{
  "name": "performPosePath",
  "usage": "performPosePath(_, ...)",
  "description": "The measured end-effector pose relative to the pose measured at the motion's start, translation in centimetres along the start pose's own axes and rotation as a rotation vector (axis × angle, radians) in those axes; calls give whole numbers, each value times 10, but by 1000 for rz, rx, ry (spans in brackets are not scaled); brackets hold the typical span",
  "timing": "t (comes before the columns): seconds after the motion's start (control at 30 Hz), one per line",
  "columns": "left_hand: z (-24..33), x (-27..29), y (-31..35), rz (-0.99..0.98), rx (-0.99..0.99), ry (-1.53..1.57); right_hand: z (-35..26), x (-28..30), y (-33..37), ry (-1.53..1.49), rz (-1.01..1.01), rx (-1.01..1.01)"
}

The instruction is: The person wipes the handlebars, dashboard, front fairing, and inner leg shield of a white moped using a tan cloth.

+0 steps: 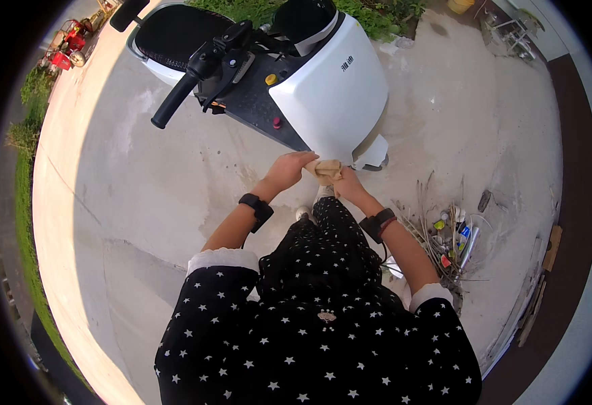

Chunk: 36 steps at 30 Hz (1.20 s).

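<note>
A tan cloth (326, 169), bunched and folded, is stretched between my two hands in front of my legs. My left hand (288, 170) has its fingers closed on the cloth's left end. The right end is gripped by my right hand (352, 186). Just beyond the cloth stands a white electric scooter (340, 84), its front panel close to my hands. On the scooter's dark footboard (255, 108) are a round yellow thing (271, 79) and a small dark red thing (277, 123); their kind is unclear.
The scooter's black handlebar grip (174, 101) juts out at upper left. A heap of twigs and litter (452, 239) lies on the concrete to my right, near a dark wall base (583, 175). A metal rack (512, 34) stands far right. Red machinery (71, 44) sits far left.
</note>
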<state>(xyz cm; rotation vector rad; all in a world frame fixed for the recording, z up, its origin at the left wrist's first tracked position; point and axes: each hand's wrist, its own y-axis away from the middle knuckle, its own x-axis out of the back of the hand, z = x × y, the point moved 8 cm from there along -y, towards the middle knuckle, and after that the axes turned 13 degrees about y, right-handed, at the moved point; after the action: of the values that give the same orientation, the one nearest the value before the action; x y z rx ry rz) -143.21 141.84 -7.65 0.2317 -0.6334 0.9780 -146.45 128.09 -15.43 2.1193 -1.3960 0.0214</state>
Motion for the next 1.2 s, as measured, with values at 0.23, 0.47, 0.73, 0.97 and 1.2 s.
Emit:
performPosePath(0.23,95,129,-36,647,-473,-235,-270,93,37,940,580,1155)
performPosePath(0.47,-13,93,-47,971,-198,-163,-217,74,-83,1230,365,1120)
performPosePath(0.73,-34,63,-46,1201,-32,-126,-192,65,-102,1074,400,1238)
performPosePath(0.97,-40,51,-44,1277,-31,-200,-181,65,-106,1105,398,1335)
performPosePath(1.2,-32,49,-37,1268,-24,-344,-158,60,-104,1199,493,1426)
